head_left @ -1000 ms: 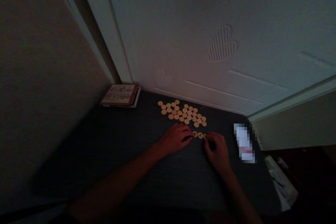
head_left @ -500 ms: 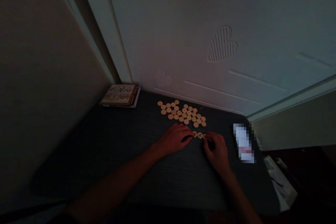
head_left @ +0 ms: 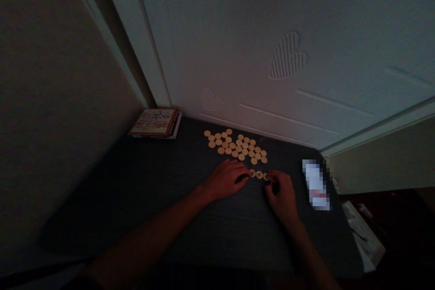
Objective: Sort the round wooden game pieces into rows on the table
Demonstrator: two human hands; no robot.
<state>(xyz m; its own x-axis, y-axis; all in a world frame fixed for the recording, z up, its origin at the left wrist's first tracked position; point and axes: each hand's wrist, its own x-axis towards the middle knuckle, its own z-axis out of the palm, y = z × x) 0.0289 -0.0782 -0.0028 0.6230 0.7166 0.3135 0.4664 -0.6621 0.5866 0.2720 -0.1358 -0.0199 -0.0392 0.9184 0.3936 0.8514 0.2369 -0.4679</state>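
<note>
Three round wooden xiangqi pieces lie in a short row on the dark table [head_left: 163, 217], with dark characters face up. At the row's left end, my left hand [head_left: 227, 180] has its thumb and fingertips curled against the left piece [head_left: 253, 173]. The middle piece [head_left: 259, 175] sits between the two hands, free of fingers. My right hand [head_left: 282, 192] pinches at the right piece [head_left: 266, 176], its fingertips over that piece's outer edge. Beyond the hands spreads a loose group of several xiangqi pieces [head_left: 239, 148], their upper faces plain.
A stack of books [head_left: 154, 123] lies at the table's back left corner. On the right side is a blurred-out white object [head_left: 316, 186]. A pale panel with raised hearts [head_left: 288, 56] rises behind the table. Papers [head_left: 365, 235] lie beyond the right edge.
My right fingers have shifted slightly right, and more of the right piece with its character shows. My left hand and the loose group of pieces stay put.
</note>
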